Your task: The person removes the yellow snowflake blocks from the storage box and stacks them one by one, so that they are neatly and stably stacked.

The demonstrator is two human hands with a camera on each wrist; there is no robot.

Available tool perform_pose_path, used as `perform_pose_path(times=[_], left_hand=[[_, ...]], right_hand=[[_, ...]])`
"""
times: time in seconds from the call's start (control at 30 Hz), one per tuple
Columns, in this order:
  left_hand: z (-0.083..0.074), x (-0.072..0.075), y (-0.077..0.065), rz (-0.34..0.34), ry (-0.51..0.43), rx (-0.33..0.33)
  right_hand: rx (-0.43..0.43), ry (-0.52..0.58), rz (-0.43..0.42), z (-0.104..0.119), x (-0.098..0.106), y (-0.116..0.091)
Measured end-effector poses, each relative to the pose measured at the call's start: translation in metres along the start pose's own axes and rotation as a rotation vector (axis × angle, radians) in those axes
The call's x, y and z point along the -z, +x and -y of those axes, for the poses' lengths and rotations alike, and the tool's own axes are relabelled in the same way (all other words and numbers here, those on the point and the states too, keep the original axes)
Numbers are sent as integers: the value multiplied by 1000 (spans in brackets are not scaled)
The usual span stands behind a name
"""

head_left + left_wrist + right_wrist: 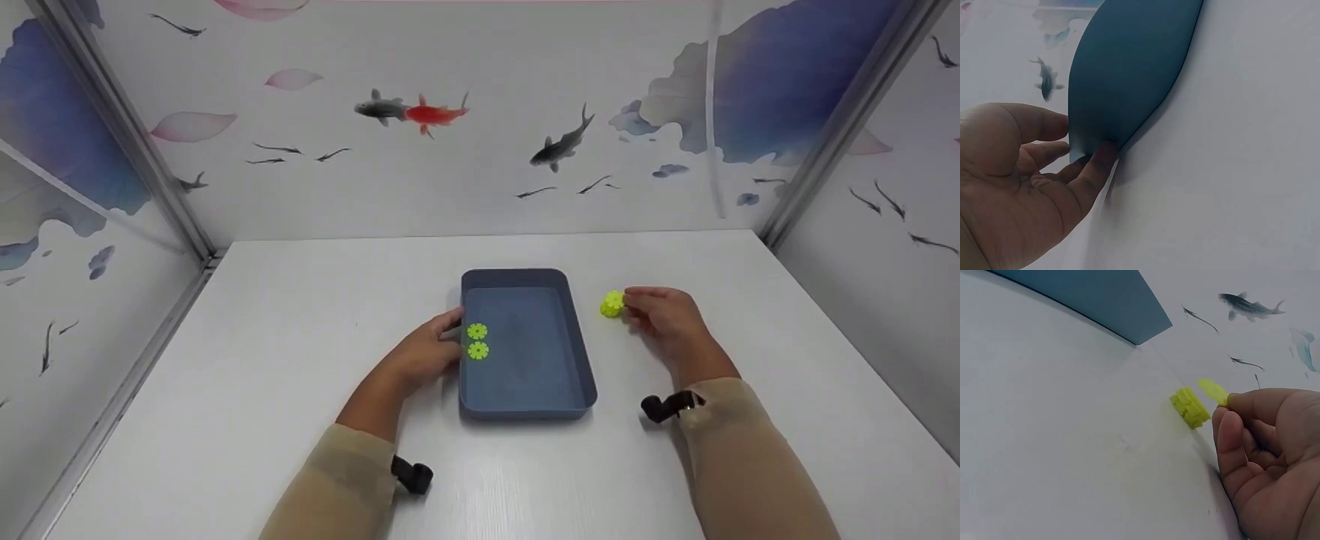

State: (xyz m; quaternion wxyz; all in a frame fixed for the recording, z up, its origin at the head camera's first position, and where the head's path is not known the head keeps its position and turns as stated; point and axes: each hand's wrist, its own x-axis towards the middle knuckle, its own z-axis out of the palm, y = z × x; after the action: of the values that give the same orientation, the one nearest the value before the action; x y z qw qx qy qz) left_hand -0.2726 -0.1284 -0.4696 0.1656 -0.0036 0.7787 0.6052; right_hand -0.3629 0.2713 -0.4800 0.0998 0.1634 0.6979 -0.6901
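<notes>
A blue-grey tray (525,413) stands on the table. My left hand (420,356) rests against the outside of its left wall. In the left wrist view, that hand's (1033,174) fingertips touch the tray wall (1129,62). Two yellow-green notched discs lie in the tray along its left side, a far disc (477,331) and a near disc (478,350). To the right of the tray, my right hand (667,319) pinches a yellow notched disc (1213,390) between thumb and finger. Close beside it on the table is a stack of yellow notched discs (1190,408).
The white table (322,300) extends on both sides of the tray. Printed panels, a back wall (480,187) and side walls, enclose it, with metal posts (832,127) at the back corners. Each sleeve carries a black wrist mount (412,475).
</notes>
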Motion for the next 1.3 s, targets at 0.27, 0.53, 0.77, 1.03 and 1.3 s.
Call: perform_pose_path(times=[0.27,0.53,0.77,1.03,1.3], left_hand=[[0,0,0,23,-25,-10],[0,-1,1,22,-21,-8],[0,0,1,20,-16,-7],[1,0,1,9,8,-16],[1,0,2,3,-7,4]], right_hand=[[4,30,-4,-1,-1,1],[7,4,-15,-2,0,1],[2,-12,-30,-2,-2,1],[3,-33,-41,-3,-3,2],[11,-88,-72,0,-3,0]])
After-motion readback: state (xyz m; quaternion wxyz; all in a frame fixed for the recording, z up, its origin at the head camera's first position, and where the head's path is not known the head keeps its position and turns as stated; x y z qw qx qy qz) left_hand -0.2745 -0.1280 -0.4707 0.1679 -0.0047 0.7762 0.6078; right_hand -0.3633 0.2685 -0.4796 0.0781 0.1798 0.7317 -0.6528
